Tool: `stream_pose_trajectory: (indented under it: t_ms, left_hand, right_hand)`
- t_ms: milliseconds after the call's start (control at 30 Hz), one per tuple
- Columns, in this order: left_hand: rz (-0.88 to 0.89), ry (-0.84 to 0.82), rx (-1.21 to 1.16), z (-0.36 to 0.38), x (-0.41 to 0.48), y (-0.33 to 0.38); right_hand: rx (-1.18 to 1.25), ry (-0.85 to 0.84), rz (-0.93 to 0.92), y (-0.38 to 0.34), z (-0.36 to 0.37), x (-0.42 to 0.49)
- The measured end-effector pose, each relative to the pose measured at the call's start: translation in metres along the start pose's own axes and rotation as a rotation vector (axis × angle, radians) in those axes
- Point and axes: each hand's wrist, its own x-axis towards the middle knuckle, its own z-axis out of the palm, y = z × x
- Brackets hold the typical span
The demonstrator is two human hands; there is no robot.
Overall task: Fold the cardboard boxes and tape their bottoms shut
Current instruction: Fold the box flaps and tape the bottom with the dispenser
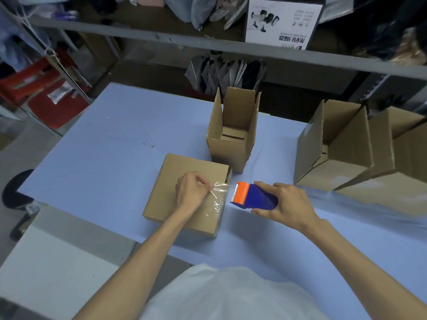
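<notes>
A folded cardboard box (168,188) lies bottom-up on the blue table (104,144), its flaps closed. My left hand (193,189) rests on its top and pinches the end of a clear tape strip (219,197), which is crumpled near the box's right edge. Just to the right of the box, my right hand (288,204) grips a blue tape dispenser (256,196) with an orange toothed cutter. The tape runs from the cutter to my left fingers.
An upright open box (233,135) stands right behind the taped one. Larger open boxes (335,148) crowd the table's right side. A metal shelf (208,46) with bags and a white carton runs along the back. A black stool (13,190) is on the left.
</notes>
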Motion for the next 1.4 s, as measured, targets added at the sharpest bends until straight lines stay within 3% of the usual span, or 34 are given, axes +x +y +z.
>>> stream_pose_trajectory:
  t_ms: [200, 433, 533, 600, 667, 767, 1000, 1067, 1200, 1400]
  left_hand:
    - [0.115, -0.003, 0.085, 0.008, -0.002, -0.005]
    - [0.189, 0.039, 0.458, -0.003, 0.008, -0.007]
    - [0.344, 0.049, 0.326, -0.002, 0.004, -0.014]
    - [0.425, -0.042, 0.195, 0.004, 0.000, -0.017]
    - [0.421, -0.143, 0.103, 0.009, 0.000, -0.021]
    - [0.353, -0.159, -0.012, 0.013, 0.003, -0.028]
    - [0.366, -0.152, 0.039, 0.014, 0.005, -0.026]
    - [0.448, -0.152, 0.108, 0.014, 0.003, -0.026]
    - [0.760, -0.185, 0.547, 0.018, -0.003, -0.024]
    - [0.725, -0.269, 0.777, 0.018, -0.007, -0.011]
  right_hand:
    - [-0.044, -0.019, 0.008, -0.001, 0.004, 0.002]
    - [-0.085, -0.025, 0.011, -0.005, 0.007, 0.005]
    - [-0.093, -0.033, 0.003, -0.008, 0.010, 0.007]
    - [-0.109, -0.050, -0.002, -0.012, 0.009, 0.011]
    - [-0.124, -0.082, 0.007, -0.018, 0.007, 0.015]
    - [-0.141, -0.125, 0.023, -0.031, 0.003, 0.025]
    - [-0.504, -0.228, -0.101, -0.051, 0.002, 0.048]
    - [-0.431, -0.207, -0.015, -0.034, 0.008, 0.035]
    - [-0.296, -0.025, 0.170, -0.007, 0.005, 0.020]
    - [-0.094, 0.015, 0.274, -0.006, 0.039, 0.004]
